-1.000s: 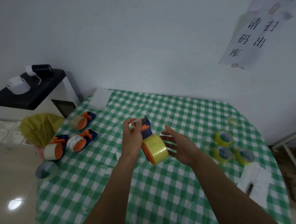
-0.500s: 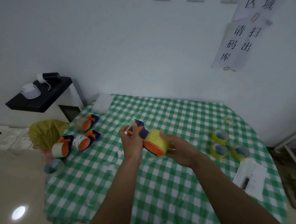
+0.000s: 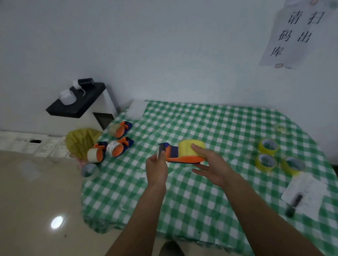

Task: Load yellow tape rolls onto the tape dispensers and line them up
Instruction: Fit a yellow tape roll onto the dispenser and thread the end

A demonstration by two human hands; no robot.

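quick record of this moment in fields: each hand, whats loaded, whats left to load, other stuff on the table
left hand: pinches the blade end of the held dispenser
right hand: grips the yellow tape roll seated on that dispenser, thumb on top
loaded dispensers: three, grouped at the table's left side
loose yellow rolls: three, lying flat at the right
other: grey roll at the left edge; paper with a marker on it at the right
surface: green checked cloth

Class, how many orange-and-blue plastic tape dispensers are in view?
4 orange-and-blue plastic tape dispensers: one held by left hand and right hand; three near the green checked tablecloth's left edge: one behind, two in front.
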